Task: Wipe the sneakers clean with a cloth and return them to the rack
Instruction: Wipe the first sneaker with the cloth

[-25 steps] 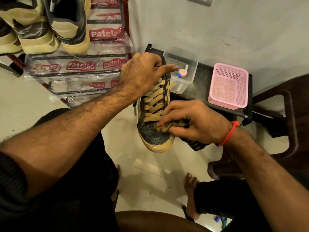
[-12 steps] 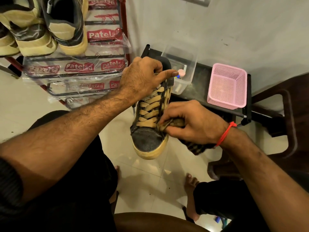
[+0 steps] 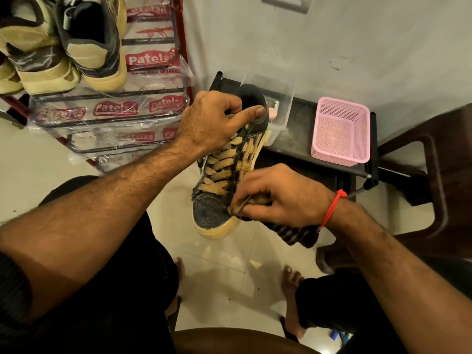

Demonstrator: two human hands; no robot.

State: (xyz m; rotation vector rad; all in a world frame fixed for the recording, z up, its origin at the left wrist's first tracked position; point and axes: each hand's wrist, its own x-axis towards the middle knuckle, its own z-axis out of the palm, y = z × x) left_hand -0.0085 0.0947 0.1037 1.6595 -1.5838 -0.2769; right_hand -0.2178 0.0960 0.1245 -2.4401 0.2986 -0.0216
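Sneaker, dark pebbled toe, flat tan laces and thick rubber sole, hangs in the air, its collar gripped by the left hand. Right hand fingers curl round a dark ribbed cloth, pinching it against the toe's side just below the laces.

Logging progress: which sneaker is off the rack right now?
The black sneaker with tan laces, held by the left hand; the other sneakers sit on the rack.

- A thin red thread band is worn at the right wrist.
- Both forearms are left bare.
- Dark ribbed sleeve is seen at the left arm.
- Black shorts are worn.
- The feet are bare.
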